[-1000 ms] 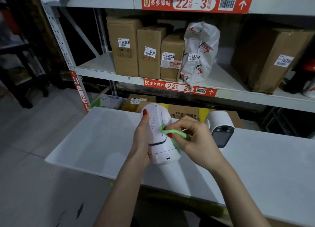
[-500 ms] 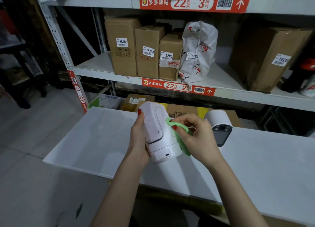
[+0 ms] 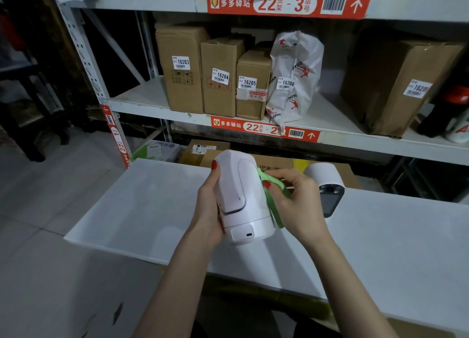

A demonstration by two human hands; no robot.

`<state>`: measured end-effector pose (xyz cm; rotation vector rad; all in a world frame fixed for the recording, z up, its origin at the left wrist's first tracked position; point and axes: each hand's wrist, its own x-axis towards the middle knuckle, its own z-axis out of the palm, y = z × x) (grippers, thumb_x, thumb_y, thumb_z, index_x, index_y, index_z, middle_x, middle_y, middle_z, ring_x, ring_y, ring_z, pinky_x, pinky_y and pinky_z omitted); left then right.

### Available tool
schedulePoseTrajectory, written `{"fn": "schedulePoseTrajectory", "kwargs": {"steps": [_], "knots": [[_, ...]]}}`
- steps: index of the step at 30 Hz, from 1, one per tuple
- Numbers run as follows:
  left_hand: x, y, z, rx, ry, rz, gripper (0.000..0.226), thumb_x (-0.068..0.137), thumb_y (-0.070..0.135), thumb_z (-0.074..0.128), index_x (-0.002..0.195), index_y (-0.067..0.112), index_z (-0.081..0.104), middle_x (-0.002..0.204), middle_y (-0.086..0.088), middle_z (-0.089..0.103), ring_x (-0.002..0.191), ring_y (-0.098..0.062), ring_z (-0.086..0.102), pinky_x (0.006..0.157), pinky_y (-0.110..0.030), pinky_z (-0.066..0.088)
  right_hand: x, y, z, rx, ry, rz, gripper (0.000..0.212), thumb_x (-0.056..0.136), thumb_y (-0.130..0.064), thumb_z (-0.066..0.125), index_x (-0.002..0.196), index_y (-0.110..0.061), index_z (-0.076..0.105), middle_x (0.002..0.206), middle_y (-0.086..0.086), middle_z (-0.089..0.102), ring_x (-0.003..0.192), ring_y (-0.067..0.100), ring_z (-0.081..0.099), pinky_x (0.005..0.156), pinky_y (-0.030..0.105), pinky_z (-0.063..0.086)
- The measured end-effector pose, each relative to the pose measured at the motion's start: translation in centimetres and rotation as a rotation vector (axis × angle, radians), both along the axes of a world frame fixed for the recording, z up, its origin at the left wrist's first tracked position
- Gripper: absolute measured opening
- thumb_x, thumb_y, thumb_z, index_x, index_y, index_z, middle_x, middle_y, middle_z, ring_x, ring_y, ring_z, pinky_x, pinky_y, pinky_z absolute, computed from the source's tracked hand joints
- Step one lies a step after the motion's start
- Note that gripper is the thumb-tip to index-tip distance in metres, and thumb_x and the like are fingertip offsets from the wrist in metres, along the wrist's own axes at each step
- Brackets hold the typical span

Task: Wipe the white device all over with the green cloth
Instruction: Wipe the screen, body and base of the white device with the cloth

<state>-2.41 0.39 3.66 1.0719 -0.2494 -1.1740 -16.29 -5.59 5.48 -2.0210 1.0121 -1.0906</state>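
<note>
White device (image 3: pixel 243 200) held upright over the white table (image 3: pixel 152 205), near its back edge. Left hand (image 3: pixel 206 210) wraps its left side, fingers curled behind, thumb up the near face. Right hand (image 3: pixel 297 203) pinches the green cloth (image 3: pixel 272 198) against the device's right flank. Second white camera unit (image 3: pixel 327 188) stands just right; labelled cartons (image 3: pixel 220 76) on the shelf behind.

You had a white table (image 3: pixel 152 205) before you; on it, toward the far right edge, stood a second white camera unit (image 3: pixel 327 188) with a dark face. Behind stood a metal shelf (image 3: pixel 142 101) that carried three brown boxes (image 3: pixel 220 78), a white bag (image 3: pixel 297 76) and a larger box (image 3: pixel 396 83).
</note>
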Motion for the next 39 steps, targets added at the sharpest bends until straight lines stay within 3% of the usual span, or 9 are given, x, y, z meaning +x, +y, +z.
{"fn": "schedulePoseTrajectory", "kwargs": {"steps": [2, 5, 8, 13, 17, 21, 23, 27, 39], "knots": [[0.1, 0.1, 0.0, -0.006, 0.005, 0.025, 0.041, 0.095, 0.055, 0.047, 0.108, 0.021, 0.068, 0.087, -0.009, 0.074, 0.082, -0.029, 0.068, 0.079, -0.045, 0.055, -0.1, 0.1, 0.0, 0.025, 0.047, 0.02, 0.023, 0.086, -0.003, 0.064, 0.102, -0.015, 0.074, 0.098, -0.007, 0.066, 0.084, -0.006, 0.055, 0.071, 0.001, 0.039], [0.4, 0.2, 0.0, -0.012, 0.012, 0.078, 0.044, 0.095, 0.056, 0.046, 0.116, 0.023, 0.065, 0.094, -0.01, 0.071, 0.086, -0.029, 0.066, 0.076, -0.043, 0.056, -0.2, 0.3, -0.2, 0.066, 0.098, 0.043, 0.02, 0.087, -0.007, 0.065, 0.105, -0.013, 0.073, 0.104, -0.005, 0.066, 0.085, 0.0, 0.055, 0.069, -0.004, 0.037], [0.4, 0.2, 0.2, -0.019, 0.031, 0.123, 0.05, 0.095, 0.059, 0.043, 0.124, 0.022, 0.061, 0.101, -0.012, 0.069, 0.089, -0.029, 0.065, 0.074, -0.041, 0.054, -0.2, 0.8, 0.1, 0.049, 0.053, 0.084, 0.019, 0.085, -0.005, 0.066, 0.099, -0.015, 0.074, 0.101, -0.006, 0.067, 0.085, 0.002, 0.059, 0.072, 0.001, 0.041], [0.3, 0.3, 0.6, -0.042, 0.107, 0.18, 0.042, 0.097, 0.056, 0.041, 0.11, 0.022, 0.063, 0.095, -0.012, 0.068, 0.085, -0.029, 0.063, 0.078, -0.04, 0.053, -0.1, 1.5, 0.7, 0.051, -0.015, 0.224, 0.024, 0.084, -0.001, 0.066, 0.094, -0.02, 0.076, 0.093, -0.007, 0.066, 0.084, 0.005, 0.061, 0.071, 0.019, 0.048], [0.3, 0.2, 0.5, -0.033, 0.11, 0.199, 0.041, 0.097, 0.055, 0.041, 0.115, 0.023, 0.06, 0.096, -0.011, 0.066, 0.085, -0.027, 0.063, 0.076, -0.04, 0.053, 0.2, 1.4, 0.3, -0.051, 0.056, 0.147, 0.024, 0.084, 0.0, 0.064, 0.096, -0.018, 0.074, 0.092, -0.01, 0.063, 0.086, 0.003, 0.057, 0.073, 0.01, 0.044], [0.2, 0.1, 0.4, -0.009, 0.129, 0.236, 0.051, 0.096, 0.058, 0.043, 0.128, 0.02, 0.057, 0.104, -0.013, 0.067, 0.092, -0.031, 0.063, 0.077, -0.042, 0.053, 0.7, 2.0, -0.1, -0.137, 0.097, 0.122, 0.024, 0.084, -0.002, 0.063, 0.099, -0.017, 0.073, 0.093, -0.006, 0.061, 0.085, 0.011, 0.059, 0.075, 0.031, 0.05], [0.3, 0.0, 0.3, -0.003, 0.167, 0.244, 0.058, 0.094, 0.062, 0.044, 0.131, 0.019, 0.057, 0.113, -0.017, 0.067, 0.098, -0.034, 0.064, 0.081, -0.045, 0.054, 0.9, 2.4, 0.0, -0.151, 0.083, 0.179, 0.024, 0.084, -0.004, 0.064, 0.1, -0.018, 0.074, 0.093, -0.007, 0.061, 0.083, 0.009, 0.059, 0.07, 0.028, 0.05], [0.7, 0.1, 0.4, 0.023, 0.224, 0.252, 0.065, 0.092, 0.067, 0.043, 0.13, 0.016, 0.056, 0.117, -0.019, 0.065, 0.095, -0.034, 0.064, 0.071, -0.04, 0.052, 1.2, 3.2, 0.2, -0.141, 0.096, 0.312, 0.021, 0.084, -0.007, 0.068, 0.099, -0.02, 0.076, 0.087, -0.013, 0.056, 0.078, 0.003, 0.056, 0.064, 0.009, 0.038], [0.6, -0.2, 0.4, 0.009, 0.279, 0.279, 0.067, 0.093, 0.067, 0.042, 0.135, 0.016, 0.053, 0.125, -0.02, 0.062, 0.109, -0.037, 0.061, 0.079, -0.043, 0.052, 1.4, 3.1, -0.3, -0.269, 0.198, 0.233, 0.025, 0.083, -0.007, 0.067, 0.105, -0.017, 0.074, 0.092, -0.006, 0.057, 0.08, 0.014, 0.059, 0.066, 0.018, 0.041]]}}
